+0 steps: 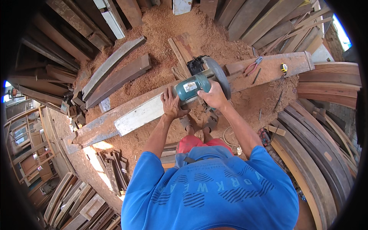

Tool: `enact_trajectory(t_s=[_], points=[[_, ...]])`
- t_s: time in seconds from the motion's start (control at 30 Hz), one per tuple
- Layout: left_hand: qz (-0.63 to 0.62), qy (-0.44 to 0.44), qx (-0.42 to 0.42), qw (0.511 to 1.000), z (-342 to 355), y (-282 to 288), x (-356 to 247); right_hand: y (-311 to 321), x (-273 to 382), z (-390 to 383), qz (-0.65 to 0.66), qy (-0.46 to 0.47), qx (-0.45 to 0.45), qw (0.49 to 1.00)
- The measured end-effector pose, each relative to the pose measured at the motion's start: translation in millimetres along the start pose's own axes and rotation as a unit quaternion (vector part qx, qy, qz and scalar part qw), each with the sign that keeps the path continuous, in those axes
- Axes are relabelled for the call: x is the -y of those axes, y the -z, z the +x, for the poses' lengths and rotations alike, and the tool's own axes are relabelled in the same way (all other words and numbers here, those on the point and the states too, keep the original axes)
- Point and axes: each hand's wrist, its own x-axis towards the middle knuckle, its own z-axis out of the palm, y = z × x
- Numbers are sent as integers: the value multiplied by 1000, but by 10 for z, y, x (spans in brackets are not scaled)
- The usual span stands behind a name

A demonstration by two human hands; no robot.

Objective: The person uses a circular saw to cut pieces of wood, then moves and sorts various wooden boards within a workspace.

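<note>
Glossy teal metal circular saw (193, 86) on a rough, white-painted wooden beam (140, 114), amid powdery sawdust (161, 30).

One head-worn fisheye view, looking steeply down from close above the person's blue-shirted shoulders (209, 188) onto the long wooden beam (126, 117) and sawdust-covered floor (161, 27).

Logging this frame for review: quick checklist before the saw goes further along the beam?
1. Left hand flat on the long beam, beside the motor: ok.
2. Right hand gripping the circular saw: ok.
3. Blade position against the fingers: cannot tell, hidden by the guard.
4. Pliers and tape measure lying on the beam further along: not ok.
5. Power cord path: cannot tell.
6. Feet standing close under the beam, in sawdust: cannot tell.
</note>
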Motion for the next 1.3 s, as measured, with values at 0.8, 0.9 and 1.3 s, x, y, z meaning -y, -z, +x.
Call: enact_trajectory(t_s=[0.8, 0.9, 1.3], points=[[25, 16, 38, 999, -12, 84, 7, 104, 253, 12, -65, 26, -76, 995], [19, 13, 59, 998, -36, 200, -65, 333, 457, -303, -60, 56, -115, 990], [8, -22, -23, 999, -64, 49, -66, 1414, 113, -2054, -4, -116, -316, 942]])
